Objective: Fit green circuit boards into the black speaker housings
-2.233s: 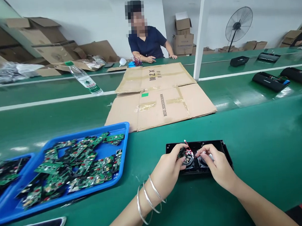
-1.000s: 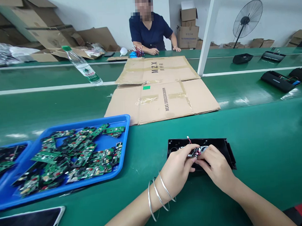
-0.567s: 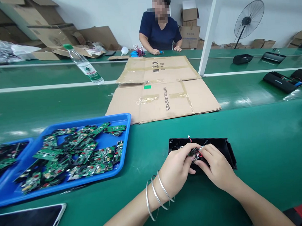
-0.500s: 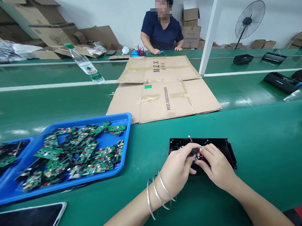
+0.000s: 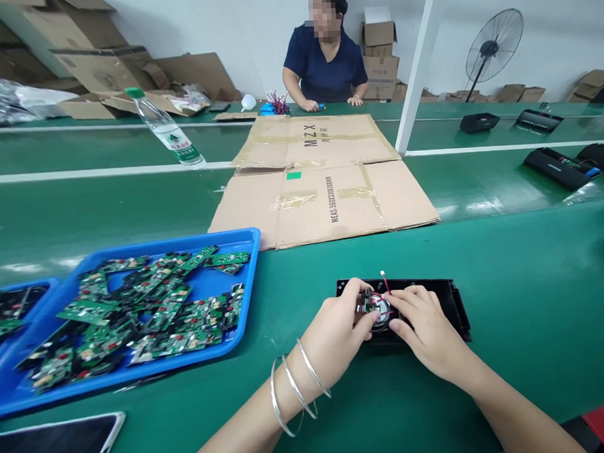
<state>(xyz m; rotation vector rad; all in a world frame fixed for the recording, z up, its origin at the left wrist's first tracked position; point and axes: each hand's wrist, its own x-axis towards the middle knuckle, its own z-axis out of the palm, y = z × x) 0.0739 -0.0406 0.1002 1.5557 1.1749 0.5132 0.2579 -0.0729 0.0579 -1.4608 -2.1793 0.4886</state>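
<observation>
A black plastic housing point(image 5: 448, 307) lies on the green bench in front of me, partly covered by both hands. My left hand point(image 5: 343, 321) is closed on a small circuit board point(image 5: 366, 301), gripping it between thumb and fingers over the housing's left half. Beside the board sits a round silver-and-black part point(image 5: 382, 310), apparently a speaker. A red wire point(image 5: 386, 283) with a white plug rises by my right fingertips. My right hand point(image 5: 426, 321) is bent over the housing, its fingertips at the wire and its thumb near the round part.
A blue tray point(image 5: 256, 268) piled with circuit boards point(image 5: 170, 299) stands left, another tray point(image 5: 49, 285) beyond it. A phone point(image 5: 51, 448) lies at lower left. Flattened cardboard point(image 5: 305, 199), a tilted water bottle point(image 5: 170, 135) and black housings point(image 5: 554, 167) lie further off. A person point(image 5: 325, 65) sits opposite.
My hands have moved slightly apart. The left has shifted left with the circuit board, uncovering the round part. The red wire now stands up more visibly beside my right fingers.
</observation>
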